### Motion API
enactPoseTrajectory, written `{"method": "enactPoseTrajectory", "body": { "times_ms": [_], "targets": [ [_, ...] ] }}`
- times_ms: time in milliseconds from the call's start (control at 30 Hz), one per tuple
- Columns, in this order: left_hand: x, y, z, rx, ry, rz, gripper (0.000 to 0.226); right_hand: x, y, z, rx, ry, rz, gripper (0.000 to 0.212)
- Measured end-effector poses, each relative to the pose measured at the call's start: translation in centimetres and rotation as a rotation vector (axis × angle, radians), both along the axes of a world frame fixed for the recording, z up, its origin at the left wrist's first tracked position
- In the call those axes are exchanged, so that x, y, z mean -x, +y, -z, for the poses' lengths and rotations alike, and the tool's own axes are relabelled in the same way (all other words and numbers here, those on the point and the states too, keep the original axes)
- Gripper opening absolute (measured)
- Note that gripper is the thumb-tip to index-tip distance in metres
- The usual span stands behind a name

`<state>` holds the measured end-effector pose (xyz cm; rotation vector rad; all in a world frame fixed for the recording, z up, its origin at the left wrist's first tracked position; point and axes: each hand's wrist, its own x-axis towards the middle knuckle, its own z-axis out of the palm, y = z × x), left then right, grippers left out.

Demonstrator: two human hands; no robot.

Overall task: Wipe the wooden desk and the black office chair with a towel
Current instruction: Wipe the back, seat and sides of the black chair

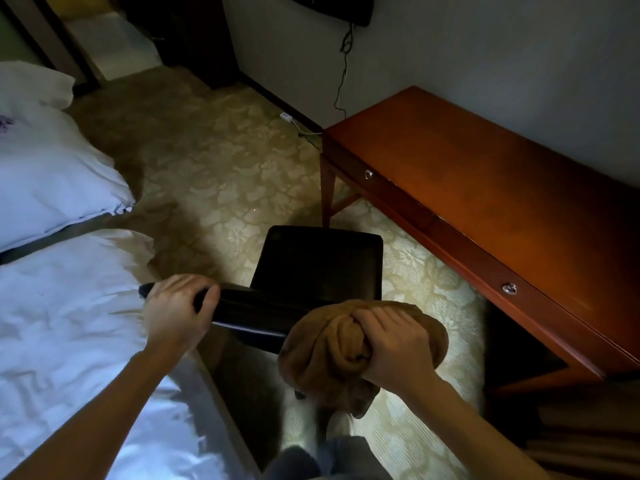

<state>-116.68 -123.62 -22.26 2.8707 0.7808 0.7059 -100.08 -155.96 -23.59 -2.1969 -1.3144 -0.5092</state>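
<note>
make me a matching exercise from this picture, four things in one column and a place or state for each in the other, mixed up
1 towel
2 chair
3 desk
4 bed

A along the wall, at the right
B bunched under the right hand
C white, at the left
D top edge of its back gripped by the left hand

Pairs: 1-B, 2-D, 3-A, 4-C

The black padded office chair [322, 265] stands in the middle — white-sheeted bed [69, 323] to its left, long reddish wooden desk [485, 188] to its right.
</note>
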Motion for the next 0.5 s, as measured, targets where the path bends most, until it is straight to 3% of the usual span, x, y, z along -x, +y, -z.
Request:
{"method": "enactPoseTrajectory", "body": {
  "times_ms": [133,300,500],
  "targets": [
    [-2.6,2.3,-0.5,-0.031,0.080,0.104,0.048,-1.4,2.1,-0.2,0.011,0.046,0.046,0.037],
    [-4.3,5.7,-0.7,-0.191,0.106,0.452,0.041,-1.4,3.2,-0.3,0.075,0.098,0.134,0.041],
    [-6.1,10.1,-0.4,-0.270,-0.007,0.670,0.045,1.1,5.6,-1.4,0.033,0.046,0.243,0.032]
  ]
}}
